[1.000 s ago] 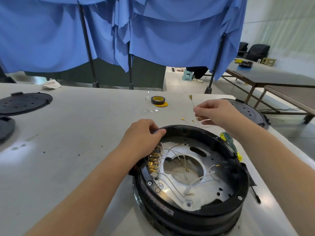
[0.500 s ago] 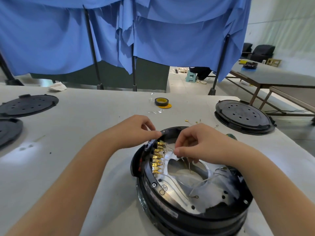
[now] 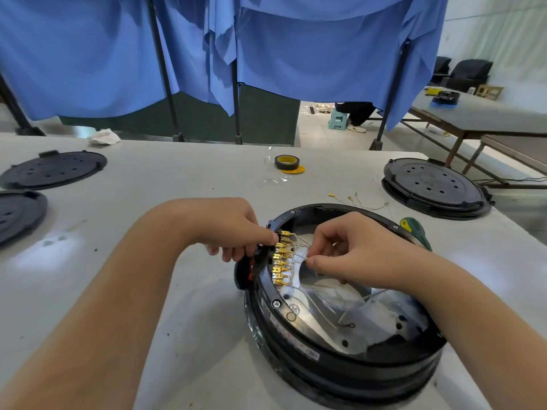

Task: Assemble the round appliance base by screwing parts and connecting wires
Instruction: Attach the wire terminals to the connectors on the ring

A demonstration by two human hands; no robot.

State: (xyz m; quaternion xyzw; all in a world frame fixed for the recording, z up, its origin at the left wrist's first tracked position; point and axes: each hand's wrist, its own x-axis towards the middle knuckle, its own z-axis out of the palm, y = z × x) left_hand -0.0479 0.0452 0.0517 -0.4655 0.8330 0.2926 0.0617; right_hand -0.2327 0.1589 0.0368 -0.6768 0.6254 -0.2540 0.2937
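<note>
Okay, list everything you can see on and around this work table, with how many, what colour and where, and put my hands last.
Appliance base: one, black with a silver inner plate, near right of the table.
Brass terminals: a row, gold, along the base's left inner edge.
Wires: several, white, inside the base.
Loose wires: a few, with gold ends, on the table behind the base.
Round covers: three, black; one far right, two at the left edge.
Tape roll: one, black and yellow, centre back.
Screwdriver: one, green handle, right of the base.
Rag: one, white, far left.
Curtain: blue, behind the table.
Stool: one, pale green, on the floor.
Left hand: at the base's left rim, fingertip by the terminals.
Right hand: pinching a white wire.
</note>
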